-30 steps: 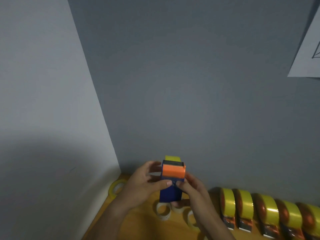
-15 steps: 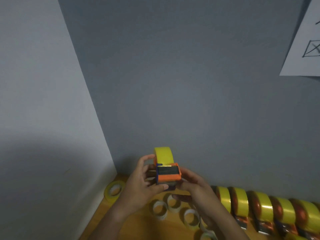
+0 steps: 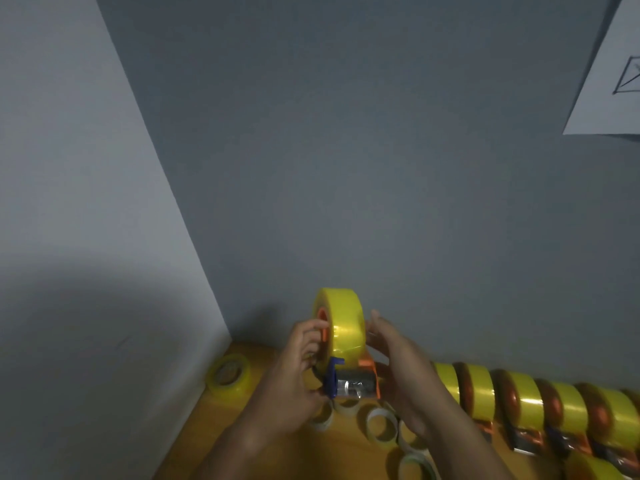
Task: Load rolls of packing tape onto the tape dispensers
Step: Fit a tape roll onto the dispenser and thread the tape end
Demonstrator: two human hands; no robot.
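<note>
The dispenser (image 3: 351, 381) you hold above the wooden tabletop (image 3: 214, 431) carries a full yellow roll of packing tape (image 3: 341, 325) on its orange hub, the roll standing upright with its edge toward you and its top against the grey wall (image 3: 381, 168). Below the roll you can see the blue side piece, the orange frame and a shiny metal plate at the mouth.

Your left hand (image 3: 294, 379) grips the left side of the dispenser: its fingers (image 3: 311, 336) are curled over the orange hub and the rim of the roll, and the thumb lies low by the blue piece. Your right hand (image 3: 401, 368) cups the right side, fingers together and nearly straight, their tips resting against the right face of the roll while the palm sits by the orange frame; whether the thumb presses the frame you cannot tell, as it is hidden.

To your right, a row of loaded dispensers (image 3: 519, 403) lies along the wall, each already holding a yellow roll, packed side by side and touching. A loose yellow roll (image 3: 229, 375) rests in the corner to the left, well apart from your hands. Empty cardboard cores (image 3: 381, 424) lie scattered on the table just beneath your hands.
</note>
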